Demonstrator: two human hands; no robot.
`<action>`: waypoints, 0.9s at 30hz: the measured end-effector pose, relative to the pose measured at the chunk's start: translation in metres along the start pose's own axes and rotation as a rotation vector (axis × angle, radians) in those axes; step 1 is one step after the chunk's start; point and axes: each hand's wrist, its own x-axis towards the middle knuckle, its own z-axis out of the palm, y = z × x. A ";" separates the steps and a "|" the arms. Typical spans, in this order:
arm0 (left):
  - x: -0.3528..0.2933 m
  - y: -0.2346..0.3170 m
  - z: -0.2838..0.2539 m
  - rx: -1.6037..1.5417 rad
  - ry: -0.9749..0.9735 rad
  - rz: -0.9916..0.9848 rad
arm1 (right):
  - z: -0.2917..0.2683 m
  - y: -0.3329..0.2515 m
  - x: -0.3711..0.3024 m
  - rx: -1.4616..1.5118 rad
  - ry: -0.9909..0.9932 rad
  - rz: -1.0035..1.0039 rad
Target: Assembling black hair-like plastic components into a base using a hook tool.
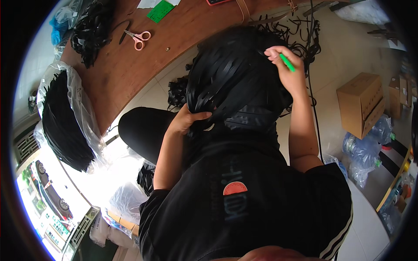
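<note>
Between the two hands, a mass of flat black strips (233,65) bulges in front of the person's black T-shirt (278,200). The left hand (187,121) is closed on its near-left edge, thumb on top, other fingers mostly hidden. At its far-right side, the right hand (288,71) curls around a slim green-handled tool (287,62), fingertips against the strips; its working tip is unclear. The work looks partway: many strips are gathered here, though how many are fastened cannot be told. Left of the left hand, a bundle of black strips (65,124) in clear plastic seems unused; pink-handled scissors (139,40) lie beyond, unheld.
</note>
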 end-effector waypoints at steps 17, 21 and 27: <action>-0.003 -0.004 0.000 -0.044 0.008 -0.065 | 0.041 0.007 -0.026 -0.425 0.245 -0.454; -0.003 -0.004 0.000 -0.076 -0.002 -0.070 | 0.054 0.008 -0.044 -0.453 0.249 -0.407; -0.001 -0.011 -0.003 -0.066 0.015 -0.093 | 0.056 -0.002 -0.062 -0.460 0.109 -0.364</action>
